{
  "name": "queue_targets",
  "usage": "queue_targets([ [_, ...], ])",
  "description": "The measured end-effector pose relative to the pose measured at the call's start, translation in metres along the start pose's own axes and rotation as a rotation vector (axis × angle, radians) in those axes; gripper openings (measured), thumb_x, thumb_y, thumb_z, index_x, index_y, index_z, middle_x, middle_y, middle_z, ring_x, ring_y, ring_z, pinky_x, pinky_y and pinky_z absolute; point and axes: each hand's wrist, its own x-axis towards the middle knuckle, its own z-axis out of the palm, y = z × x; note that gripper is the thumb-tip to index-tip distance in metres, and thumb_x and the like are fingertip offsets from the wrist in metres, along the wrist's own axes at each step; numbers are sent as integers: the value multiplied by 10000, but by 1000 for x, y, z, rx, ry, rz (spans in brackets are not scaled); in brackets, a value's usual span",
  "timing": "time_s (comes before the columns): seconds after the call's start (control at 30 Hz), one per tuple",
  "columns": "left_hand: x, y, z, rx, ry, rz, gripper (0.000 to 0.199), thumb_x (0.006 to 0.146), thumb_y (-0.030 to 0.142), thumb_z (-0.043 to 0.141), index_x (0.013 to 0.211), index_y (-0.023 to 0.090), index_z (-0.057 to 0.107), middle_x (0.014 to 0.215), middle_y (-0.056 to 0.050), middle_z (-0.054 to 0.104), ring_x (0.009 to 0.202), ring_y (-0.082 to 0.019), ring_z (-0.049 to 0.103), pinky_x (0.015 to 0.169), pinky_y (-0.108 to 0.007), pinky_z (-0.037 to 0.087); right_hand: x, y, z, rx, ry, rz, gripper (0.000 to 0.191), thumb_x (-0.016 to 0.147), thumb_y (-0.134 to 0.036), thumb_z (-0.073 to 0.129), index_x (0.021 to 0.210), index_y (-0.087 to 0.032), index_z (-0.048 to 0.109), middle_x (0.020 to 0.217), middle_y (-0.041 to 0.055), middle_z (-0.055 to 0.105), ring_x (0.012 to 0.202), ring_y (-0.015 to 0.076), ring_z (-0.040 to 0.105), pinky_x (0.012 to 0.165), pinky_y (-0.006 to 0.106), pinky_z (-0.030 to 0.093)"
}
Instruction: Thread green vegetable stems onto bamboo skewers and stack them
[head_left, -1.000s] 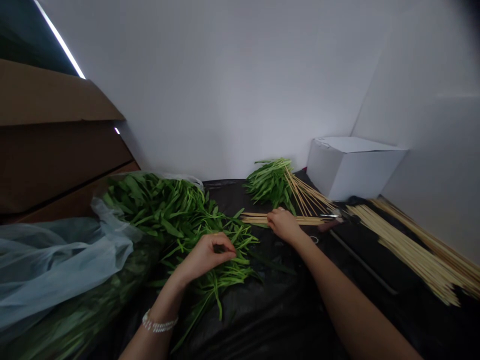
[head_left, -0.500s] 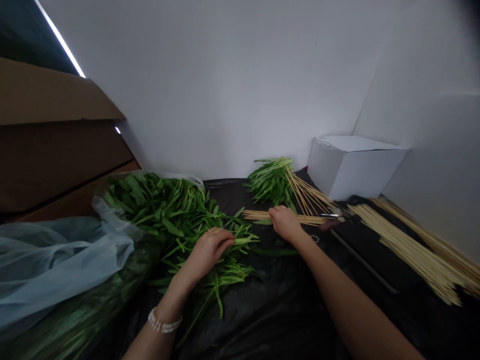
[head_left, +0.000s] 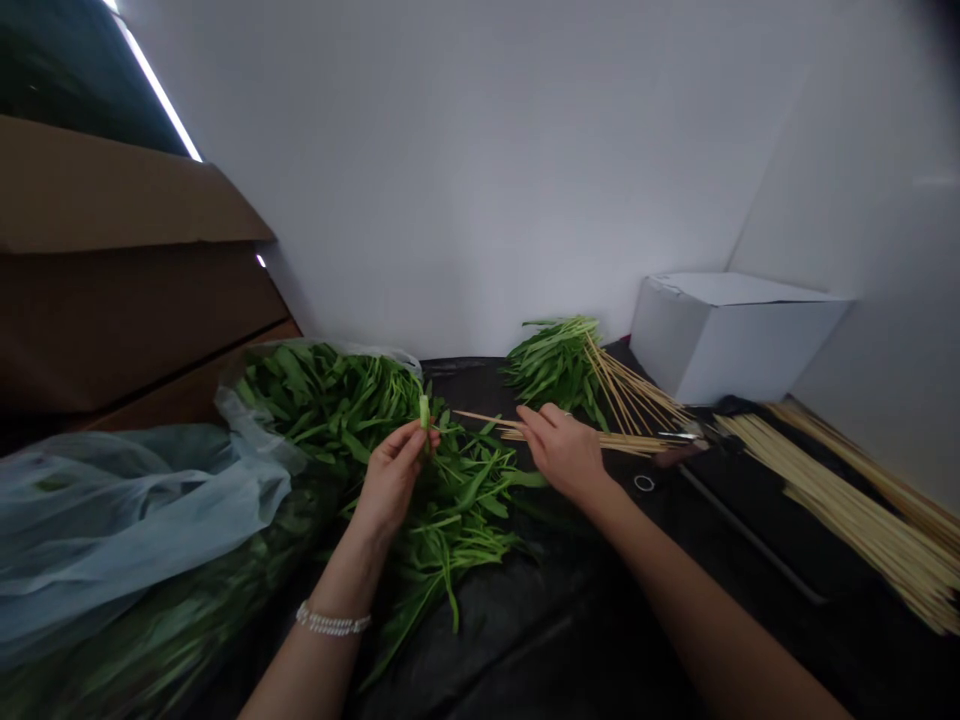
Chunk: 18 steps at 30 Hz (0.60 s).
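My left hand [head_left: 391, 476] pinches a pale green vegetable stem [head_left: 424, 412] that stands upright between thumb and fingers. A thin bamboo skewer [head_left: 480, 416] is gripped in my right hand [head_left: 566, 455], its pointed end aimed left and short of the stem. Below and between the hands lies a heap of loose leafy greens [head_left: 457, 545]. Beyond my right hand rests a bundle of greens [head_left: 551, 355] with several skewers [head_left: 637, 385] fanning out to the right. More loose skewers [head_left: 634, 443] lie flat just behind my right wrist.
An open clear plastic bag [head_left: 251, 465] full of greens sits at the left, below a cardboard box [head_left: 127, 320]. A white box [head_left: 757, 340] stands at the back right. Long pale sticks [head_left: 847, 510] lie at the right, beside a dark flat object [head_left: 757, 530]. Black plastic [head_left: 570, 620] covers the surface.
My left hand has lifted and turned its stem from lying sideways to upright. My right hand has raised a skewer from the loose ones. The view has shifted slightly left.
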Motion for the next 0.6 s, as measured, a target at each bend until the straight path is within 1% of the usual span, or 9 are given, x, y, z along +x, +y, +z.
queue_targets([
  [0.1,0,1,1,-67,-9,-61,407,588,356,871,935,178,756,904,-59,756,779,-140,657,722,-246,484,0,-15,-5,17,-90,-12,408,1008,-441,359,1266,-231,594,979,86,668,848,194,608,652,278,351],
  [0.23,-1,1,3,-111,-2,-80,410,547,324,898,903,165,770,870,-59,760,744,-123,645,714,-228,482,-2,-27,-5,29,-203,-47,458,993,-511,352,1279,-229,572,1028,91,679,853,199,631,645,276,368],
  [0.3,-1,1,4,-117,7,-75,425,527,322,907,898,163,774,864,-59,761,736,-123,643,708,-225,483,-4,-30,-3,40,-216,-78,433,1011,-475,322,1269,-239,578,1023,82,681,858,194,636,656,275,378],
  [0.37,0,0,3,-123,14,-64,431,519,322,910,897,163,776,862,-58,762,740,-124,643,712,-223,483,-5,-29,-2,64,-218,-112,393,1028,-383,308,1276,-241,578,1012,75,682,861,183,638,670,272,387],
  [0.47,1,0,3,-136,16,-55,426,514,311,911,891,164,779,849,-48,761,752,-120,644,729,-216,480,-7,-28,0,92,-216,-140,383,1013,-266,343,1340,-236,539,1028,75,681,857,171,640,660,266,394],
  [0.6,2,-1,2,-137,17,-50,419,518,305,908,891,164,781,812,-38,757,739,-116,640,737,-220,479,-8,-27,1,97,-204,-144,406,993,-227,366,1365,-240,528,1024,66,684,835,171,643,637,264,395],
])
